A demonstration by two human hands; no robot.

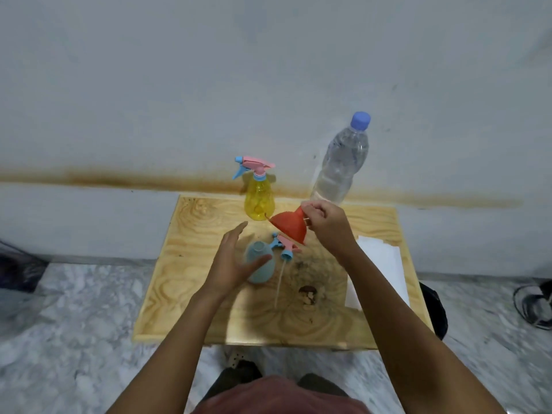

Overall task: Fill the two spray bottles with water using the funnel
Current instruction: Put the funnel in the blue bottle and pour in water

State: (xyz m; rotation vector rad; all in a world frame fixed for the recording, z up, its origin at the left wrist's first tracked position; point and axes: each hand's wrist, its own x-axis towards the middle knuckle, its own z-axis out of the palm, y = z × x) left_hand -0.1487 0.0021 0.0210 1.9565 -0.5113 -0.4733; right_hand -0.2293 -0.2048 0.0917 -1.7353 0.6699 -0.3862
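Reddish shirt (268, 395) fills the bottom edge, and both bare forearms reach forward from it over a low wooden tabletop (185, 279) that stands on a marbled floor (74, 324).

The left hand (236, 261) is spread, with its fingers straight and pointing away from the camera. Its thumb lies across the side of the blue bottle (260, 264), and nothing is gripped. That bottle stands upright near the middle of the tabletop with its neck uncapped.

The right hand (325, 222) has curled fingers closed on the narrow end of the red funnel (288, 227). It holds the funnel tilted, just right of and beyond the blue bottle. From this view the funnel's wide rim overlaps the loose pink-and-blue spray head (283, 246), which lies on the wood just beside the blue bottle. Its pale tube (279, 282) points toward the camera.

The yellow bottle (259, 201) stands at the far edge with its own spray head screwed on. To its right is a clear water bottle (340, 165) with a blue cap, mostly full. White paper (376, 264) lies along the right edge, partly under the right forearm.
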